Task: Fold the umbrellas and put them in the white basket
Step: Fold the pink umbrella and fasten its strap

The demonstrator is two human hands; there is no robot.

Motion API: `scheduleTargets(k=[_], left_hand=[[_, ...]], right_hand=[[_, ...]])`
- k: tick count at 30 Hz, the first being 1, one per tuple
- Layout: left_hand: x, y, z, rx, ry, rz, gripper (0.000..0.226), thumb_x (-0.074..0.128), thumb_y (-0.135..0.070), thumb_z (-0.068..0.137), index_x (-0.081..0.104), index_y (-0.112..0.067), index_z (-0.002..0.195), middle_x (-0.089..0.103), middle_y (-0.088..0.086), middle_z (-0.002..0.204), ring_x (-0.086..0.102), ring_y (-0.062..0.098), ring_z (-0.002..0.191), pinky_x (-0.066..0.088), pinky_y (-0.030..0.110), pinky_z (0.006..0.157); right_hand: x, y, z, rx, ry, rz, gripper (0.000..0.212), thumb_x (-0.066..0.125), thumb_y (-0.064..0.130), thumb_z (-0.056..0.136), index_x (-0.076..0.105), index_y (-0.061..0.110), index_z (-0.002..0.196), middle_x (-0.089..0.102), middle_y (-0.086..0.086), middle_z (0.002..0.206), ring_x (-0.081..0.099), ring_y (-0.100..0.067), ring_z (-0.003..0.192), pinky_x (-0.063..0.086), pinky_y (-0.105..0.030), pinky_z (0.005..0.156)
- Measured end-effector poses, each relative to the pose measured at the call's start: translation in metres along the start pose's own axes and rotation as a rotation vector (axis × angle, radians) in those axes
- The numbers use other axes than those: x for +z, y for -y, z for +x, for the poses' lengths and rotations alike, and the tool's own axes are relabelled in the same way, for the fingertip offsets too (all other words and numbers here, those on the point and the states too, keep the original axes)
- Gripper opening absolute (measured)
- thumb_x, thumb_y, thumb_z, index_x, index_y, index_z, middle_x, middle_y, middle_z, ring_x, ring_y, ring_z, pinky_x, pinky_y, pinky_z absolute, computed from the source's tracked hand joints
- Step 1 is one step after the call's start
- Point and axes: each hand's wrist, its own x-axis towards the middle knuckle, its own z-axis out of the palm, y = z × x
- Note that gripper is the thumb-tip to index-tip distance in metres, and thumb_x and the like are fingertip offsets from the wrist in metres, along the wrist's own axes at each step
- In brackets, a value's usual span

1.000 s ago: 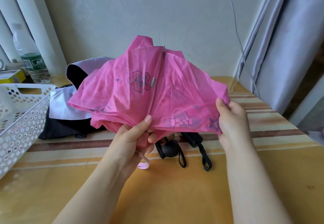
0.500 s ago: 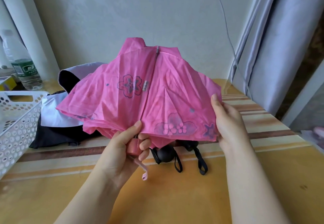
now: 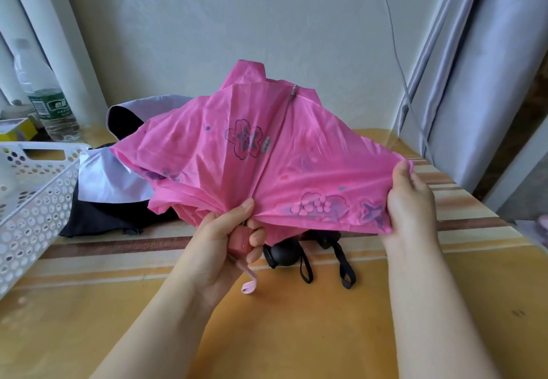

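Observation:
A pink umbrella (image 3: 267,153) with purple flower prints hangs collapsed but loose above the table, its canopy spread like a fan. My left hand (image 3: 228,239) grips its pink handle and gathered fabric from below, thumb on top. My right hand (image 3: 409,200) pinches the canopy's right edge and holds it out to the side. A pink wrist strap (image 3: 249,283) dangles under the left hand. Behind lies a second umbrella (image 3: 109,183), black with a pale lilac lining, unfolded on the table; its round black handle (image 3: 286,252) and straps show under the pink canopy. The white basket (image 3: 32,197) stands at the left edge.
The table (image 3: 267,334) has a yellow striped cover. A water bottle (image 3: 47,100) and a yellow box (image 3: 17,129) stand at the back left. Grey curtains (image 3: 480,82) hang on the right, with a thin cable (image 3: 394,46) along the wall.
My right hand has drawn the canopy's right edge further out to the right. The left hand has kept its grip on the handle.

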Motion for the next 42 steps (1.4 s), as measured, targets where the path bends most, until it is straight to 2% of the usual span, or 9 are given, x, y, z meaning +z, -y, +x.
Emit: scheduleTargets(k=[4, 8, 16, 22, 26, 30, 35, 39, 42], left_hand=[[-0.003, -0.002, 0.003, 0.035, -0.014, -0.049, 0.018, 0.067, -0.011, 0.077, 0.053, -0.009, 0.065, 0.042, 0.002, 0.057, 0.042, 0.012, 0.044, 0.033, 0.020, 0.033], [-0.007, -0.009, 0.004, 0.087, -0.052, -0.024, 0.015, 0.060, -0.017, 0.076, 0.052, -0.007, 0.069, 0.044, 0.001, 0.057, 0.044, 0.012, 0.045, 0.032, 0.020, 0.034], [-0.005, -0.009, 0.002, 0.154, -0.115, 0.089, 0.023, 0.063, -0.018, 0.071, 0.051, -0.005, 0.057, 0.044, 0.006, 0.051, 0.043, 0.015, 0.043, 0.033, 0.021, 0.036], [0.007, -0.015, -0.008, 0.095, 0.008, -0.112, 0.017, 0.061, -0.016, 0.074, 0.052, -0.010, 0.060, 0.044, 0.002, 0.057, 0.043, 0.011, 0.045, 0.033, 0.019, 0.035], [0.008, -0.012, -0.007, 0.087, -0.018, -0.002, 0.026, 0.060, -0.015, 0.082, 0.053, -0.008, 0.058, 0.045, 0.005, 0.054, 0.042, 0.014, 0.044, 0.033, 0.021, 0.037], [0.006, -0.003, -0.004, 0.089, -0.103, 0.200, 0.029, 0.057, -0.011, 0.091, 0.052, -0.003, 0.063, 0.050, 0.009, 0.052, 0.042, 0.020, 0.045, 0.035, 0.022, 0.039], [0.013, 0.008, -0.010, 0.081, -0.052, 0.522, 0.031, 0.058, -0.014, 0.086, 0.048, -0.006, 0.058, 0.047, 0.007, 0.048, 0.038, 0.015, 0.040, 0.023, 0.018, 0.040], [0.023, 0.013, -0.017, 0.127, 0.068, 0.733, 0.043, 0.059, -0.029, 0.093, 0.047, 0.001, 0.065, 0.046, 0.009, 0.052, 0.038, 0.015, 0.045, 0.031, 0.021, 0.043], [0.030, 0.016, -0.015, 0.242, 0.067, 0.877, 0.045, 0.061, -0.037, 0.090, 0.046, 0.002, 0.073, 0.044, 0.010, 0.057, 0.036, 0.015, 0.045, 0.031, 0.026, 0.044]], right_hand=[[0.008, -0.002, -0.002, 0.266, 0.323, -0.032, 0.059, 0.049, 0.062, 0.084, 0.058, 0.019, 0.125, 0.069, -0.005, 0.116, 0.068, -0.023, 0.101, 0.056, -0.040, 0.083], [0.022, -0.009, -0.015, 0.336, 0.559, -0.113, 0.036, 0.067, 0.039, 0.082, 0.064, 0.013, 0.108, 0.075, -0.006, 0.090, 0.073, -0.022, 0.081, 0.057, -0.034, 0.066], [0.032, -0.016, -0.023, -0.195, 0.161, -0.322, 0.037, 0.043, 0.039, 0.100, 0.052, 0.012, 0.076, 0.049, 0.000, 0.052, 0.052, -0.007, 0.039, 0.042, -0.029, 0.047], [0.035, -0.028, -0.017, -0.227, 0.209, -0.489, 0.038, 0.046, 0.035, 0.100, 0.059, -0.001, 0.090, 0.056, -0.010, 0.056, 0.051, -0.008, 0.034, 0.042, -0.024, 0.037], [0.031, -0.026, -0.020, -0.281, 0.089, -0.775, 0.028, 0.058, 0.037, 0.093, 0.051, 0.013, 0.104, 0.062, -0.003, 0.076, 0.062, -0.023, 0.067, 0.049, -0.034, 0.056], [0.038, 0.009, -0.061, -0.766, -0.036, -0.457, 0.024, 0.058, 0.041, 0.090, 0.048, 0.021, 0.098, 0.055, 0.003, 0.081, 0.055, -0.016, 0.076, 0.039, -0.025, 0.060], [0.060, 0.002, -0.083, -0.290, 0.455, -0.729, 0.069, 0.054, 0.063, 0.082, 0.039, 0.029, 0.139, 0.058, 0.003, 0.128, 0.056, -0.018, 0.114, 0.045, -0.027, 0.084], [0.054, -0.005, -0.061, -0.110, 0.425, -0.333, 0.073, 0.069, 0.073, 0.054, 0.067, 0.017, 0.101, 0.074, 0.000, 0.088, 0.071, -0.017, 0.081, 0.058, -0.042, 0.078], [0.051, -0.006, -0.053, -0.142, 0.398, -0.017, 0.047, 0.081, 0.043, 0.064, 0.071, 0.014, 0.099, 0.076, 0.000, 0.091, 0.072, -0.018, 0.088, 0.056, -0.044, 0.086]])
